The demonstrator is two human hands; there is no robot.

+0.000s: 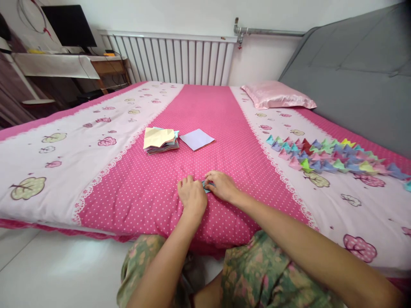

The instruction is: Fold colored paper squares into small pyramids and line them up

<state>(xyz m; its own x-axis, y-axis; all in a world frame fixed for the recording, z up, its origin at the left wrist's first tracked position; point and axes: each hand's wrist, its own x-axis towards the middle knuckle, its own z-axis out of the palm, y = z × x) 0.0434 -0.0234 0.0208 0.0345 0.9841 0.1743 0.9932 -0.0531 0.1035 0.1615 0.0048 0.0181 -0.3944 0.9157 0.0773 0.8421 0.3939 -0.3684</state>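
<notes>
A small piece of folded blue paper (207, 187) lies on the pink bedspread near the front edge of the bed, mostly hidden by my hands. My right hand (221, 185) pinches it from the right, with thumb and fingers together. Against its left side, my left hand (193, 193) has its fingers curled down, closed at the paper; the fingertips are partly hidden. Beyond my hands lie a stack of creased paper sheets (159, 139), pale yellow on top, and a flat lilac square sheet (197, 139).
Rows of small folded paper shapes (337, 156) in many colours stand on the right of the bed (205, 107). A pink pillow (278, 95) lies by the grey headboard (356, 72). Behind are a white radiator (173, 60) and a desk with a monitor (69, 25).
</notes>
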